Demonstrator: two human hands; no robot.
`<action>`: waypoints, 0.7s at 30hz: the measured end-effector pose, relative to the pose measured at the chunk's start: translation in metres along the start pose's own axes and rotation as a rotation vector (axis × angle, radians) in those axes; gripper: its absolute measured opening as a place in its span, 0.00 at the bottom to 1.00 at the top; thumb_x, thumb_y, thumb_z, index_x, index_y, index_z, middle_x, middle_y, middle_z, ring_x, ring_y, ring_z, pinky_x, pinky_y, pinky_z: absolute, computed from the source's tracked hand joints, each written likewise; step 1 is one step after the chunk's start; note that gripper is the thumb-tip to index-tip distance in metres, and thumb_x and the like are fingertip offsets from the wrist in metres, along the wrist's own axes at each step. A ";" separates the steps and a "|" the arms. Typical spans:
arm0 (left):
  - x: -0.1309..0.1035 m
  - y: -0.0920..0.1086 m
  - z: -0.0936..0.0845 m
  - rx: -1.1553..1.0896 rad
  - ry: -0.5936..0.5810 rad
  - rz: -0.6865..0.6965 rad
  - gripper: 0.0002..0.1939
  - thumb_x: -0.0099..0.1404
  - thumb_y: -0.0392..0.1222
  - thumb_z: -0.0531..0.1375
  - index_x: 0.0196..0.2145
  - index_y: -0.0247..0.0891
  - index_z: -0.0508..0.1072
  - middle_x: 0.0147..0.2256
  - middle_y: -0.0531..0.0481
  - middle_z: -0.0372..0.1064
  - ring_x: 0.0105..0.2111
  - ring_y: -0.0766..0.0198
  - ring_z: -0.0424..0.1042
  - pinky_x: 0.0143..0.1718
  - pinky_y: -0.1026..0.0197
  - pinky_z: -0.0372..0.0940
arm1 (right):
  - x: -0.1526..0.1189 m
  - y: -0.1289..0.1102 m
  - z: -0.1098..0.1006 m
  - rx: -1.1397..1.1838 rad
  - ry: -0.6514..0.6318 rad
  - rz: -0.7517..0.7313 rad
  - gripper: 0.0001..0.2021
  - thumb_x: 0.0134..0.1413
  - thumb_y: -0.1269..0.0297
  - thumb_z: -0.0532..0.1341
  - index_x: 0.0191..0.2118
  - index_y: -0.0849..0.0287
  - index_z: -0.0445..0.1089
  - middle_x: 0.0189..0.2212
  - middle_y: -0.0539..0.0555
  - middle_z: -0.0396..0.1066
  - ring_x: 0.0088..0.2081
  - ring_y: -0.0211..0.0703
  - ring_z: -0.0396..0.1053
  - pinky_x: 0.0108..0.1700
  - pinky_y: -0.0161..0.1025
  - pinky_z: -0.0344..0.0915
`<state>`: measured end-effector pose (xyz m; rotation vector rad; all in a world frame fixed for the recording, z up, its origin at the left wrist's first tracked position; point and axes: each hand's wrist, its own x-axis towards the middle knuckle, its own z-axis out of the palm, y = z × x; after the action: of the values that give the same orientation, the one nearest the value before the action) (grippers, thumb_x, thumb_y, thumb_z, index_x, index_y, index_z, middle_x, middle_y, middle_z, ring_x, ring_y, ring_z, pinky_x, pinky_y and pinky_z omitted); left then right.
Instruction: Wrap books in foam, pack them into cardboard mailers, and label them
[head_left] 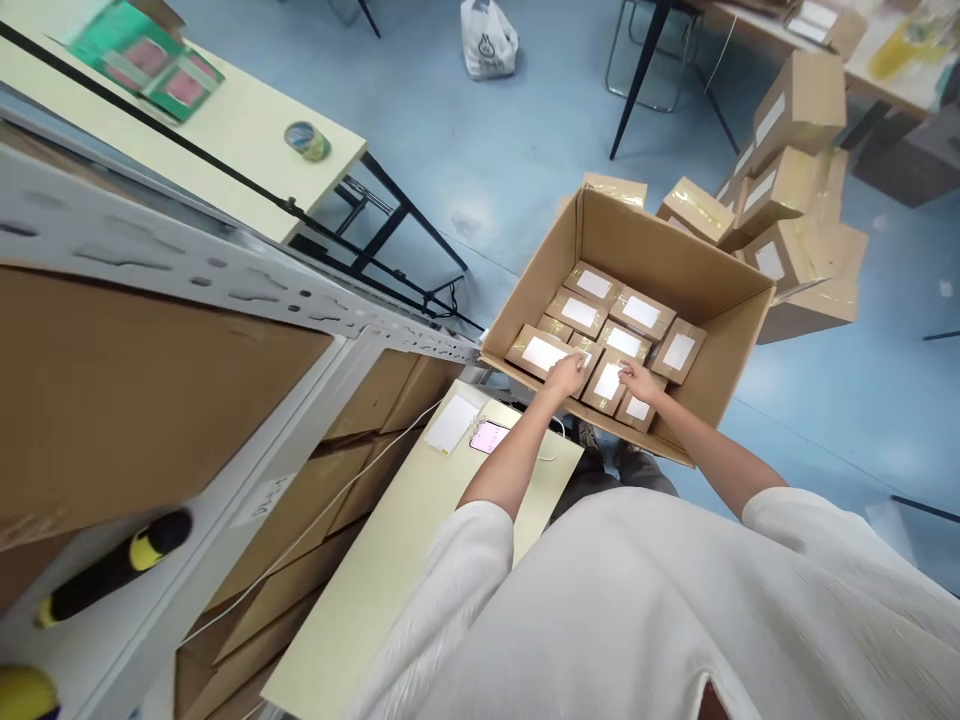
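Observation:
A large open carton (670, 242) stands before me with several small cardboard boxes packed on its bottom, most with a white label on top. My left hand (566, 374) is at the near side, its fingers curled against the edge of a small cardboard box (583, 388). Just to the right, my right hand (640, 382) has its fingers bent, tips at the edge of another labelled small cardboard box (604, 381). Both boxes lie among the others, and part of each is behind my fingers. Farther back, a labelled box (642, 312) lies untouched.
Stacked cardboard boxes (795, 190) stand beyond the carton at the right. A narrow table (390, 540) with a phone (488, 436) is at my left, next to a metal rack (300, 310). A tape roll (307, 141) sits on another table. A white plastic bag (487, 40) lies on the floor.

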<state>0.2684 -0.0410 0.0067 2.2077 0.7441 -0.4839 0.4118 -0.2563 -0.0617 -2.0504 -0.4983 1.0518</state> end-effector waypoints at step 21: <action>-0.138 0.105 0.094 -0.226 0.358 0.100 0.24 0.75 0.33 0.57 0.65 0.37 0.78 0.64 0.39 0.77 0.66 0.49 0.74 0.71 0.48 0.67 | -0.116 -0.013 -0.075 -0.012 -0.112 -0.285 0.21 0.61 0.53 0.65 0.54 0.58 0.79 0.44 0.58 0.81 0.46 0.50 0.76 0.54 0.51 0.75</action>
<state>0.2198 -0.2194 0.0758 2.1255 0.8226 0.0496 0.4045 -0.3548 0.0355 -1.8686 -0.8297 0.9949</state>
